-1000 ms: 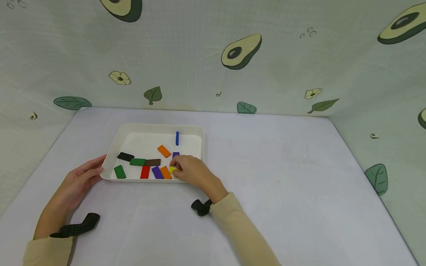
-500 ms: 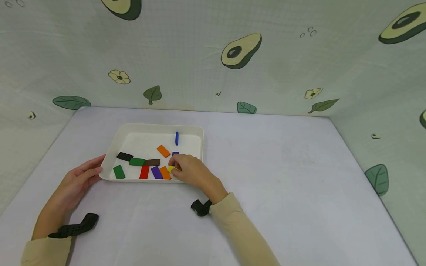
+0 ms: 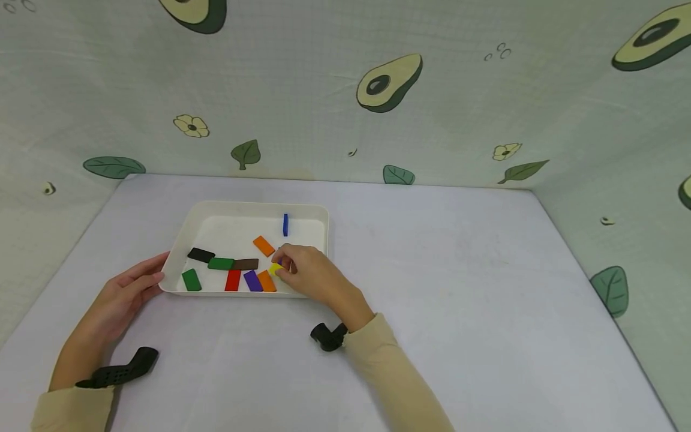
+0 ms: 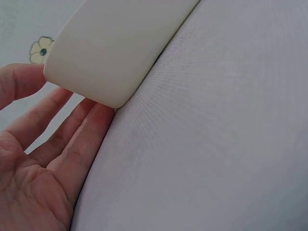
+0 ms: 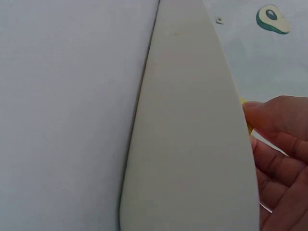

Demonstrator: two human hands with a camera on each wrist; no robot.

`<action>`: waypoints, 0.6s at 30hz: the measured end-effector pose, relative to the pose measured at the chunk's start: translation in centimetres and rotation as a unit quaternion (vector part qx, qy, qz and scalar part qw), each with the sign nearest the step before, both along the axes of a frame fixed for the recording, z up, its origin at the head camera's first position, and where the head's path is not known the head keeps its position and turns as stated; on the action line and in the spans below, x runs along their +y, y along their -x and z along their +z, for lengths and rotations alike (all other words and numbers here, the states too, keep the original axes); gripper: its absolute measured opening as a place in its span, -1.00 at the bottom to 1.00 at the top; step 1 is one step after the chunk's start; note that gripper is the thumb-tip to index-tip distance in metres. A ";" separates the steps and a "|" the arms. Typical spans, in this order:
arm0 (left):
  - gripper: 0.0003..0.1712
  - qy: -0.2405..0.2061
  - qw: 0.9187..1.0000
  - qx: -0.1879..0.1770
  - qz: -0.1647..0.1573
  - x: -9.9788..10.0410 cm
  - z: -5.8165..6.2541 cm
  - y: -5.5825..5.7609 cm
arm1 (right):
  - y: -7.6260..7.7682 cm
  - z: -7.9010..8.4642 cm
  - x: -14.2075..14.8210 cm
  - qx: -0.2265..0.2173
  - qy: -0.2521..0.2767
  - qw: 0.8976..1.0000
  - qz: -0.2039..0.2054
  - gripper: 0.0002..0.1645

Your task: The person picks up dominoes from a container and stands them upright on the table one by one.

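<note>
Fingertips and thumb of the right hand [image 3: 314, 273] pinch a yellow tile [image 3: 275, 269], just left of the frame's centre and inside the lower right part of a white tray [image 3: 232, 225]; whether the tile touches the tray floor cannot be told. That hand reaches over the lower rim, and in the right wrist view the tray wall hides much of the grip. At the tray's lower left corner the left hand [image 3: 126, 294] holds on, thumb at the rim, fingers slightly apart against the outer wall, their tips hidden.

Just below the yellow tile, an orange tile [image 3: 267, 281] and a purple tile [image 3: 252, 281] lie side by side along the lower wall, with a red tile [image 3: 233, 280] and a green tile [image 3: 191, 280] farther left. Above these, a black tile [image 3: 201, 255] lies left of a second green tile [image 3: 221, 263] and a brown tile [image 3: 246, 264], the latter two end to end. A second orange tile [image 3: 264, 246] lies higher, and a blue tile [image 3: 285, 225] stands on edge toward the upper right corner.

White tabletop [image 3: 459, 270] forms a narrow strip behind the tray's upper rim and a far broader stretch from its right wall to the slanting right edge.
</note>
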State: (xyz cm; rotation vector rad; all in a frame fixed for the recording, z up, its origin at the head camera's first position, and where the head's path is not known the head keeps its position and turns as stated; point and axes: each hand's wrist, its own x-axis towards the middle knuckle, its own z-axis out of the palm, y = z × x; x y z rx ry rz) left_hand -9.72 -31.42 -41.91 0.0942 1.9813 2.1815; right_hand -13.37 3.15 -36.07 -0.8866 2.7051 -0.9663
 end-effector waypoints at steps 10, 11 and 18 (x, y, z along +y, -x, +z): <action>-0.53 -0.005 1.000 -0.002 0.001 0.0 -0.1 0.1 | 0.0 1.7 1.3 0.003 0.037 0.999 -0.020 -0.80; -0.54 -0.003 1.000 -0.002 0.001 0.0 -0.1 0.1 | 0.0 1.9 1.4 0.003 0.043 0.999 -0.022 -0.80; -0.53 -0.010 1.000 -0.004 0.001 0.1 0.1 0.1 | 0.2 2.7 2.6 0.003 0.073 0.996 -0.049 -0.80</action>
